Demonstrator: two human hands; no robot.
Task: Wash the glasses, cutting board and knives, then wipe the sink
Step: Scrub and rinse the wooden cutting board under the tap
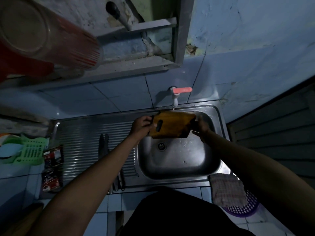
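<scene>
Currently both hands grip the board [172, 125]: left hand [142, 124] curled round its handle-slot end, right hand [201, 126] clamped on the opposite end. Board held over the sink [211, 160], just under the tap [175, 97]. Drain [162, 146] below grip. Knives [104, 145] lie left on the drainboard [80, 142]. Cloth [226, 188] near right forearm.

A brown cutting board [172, 125] is seen over a grey steel sink [179, 160] with a ridged drainer [81, 142]. The tap [182, 90] is topped in pink; pale blue tiles [102, 96], a green rack [32, 150], a checked cloth [226, 189] and a purple basket [245, 208] are shown.
</scene>
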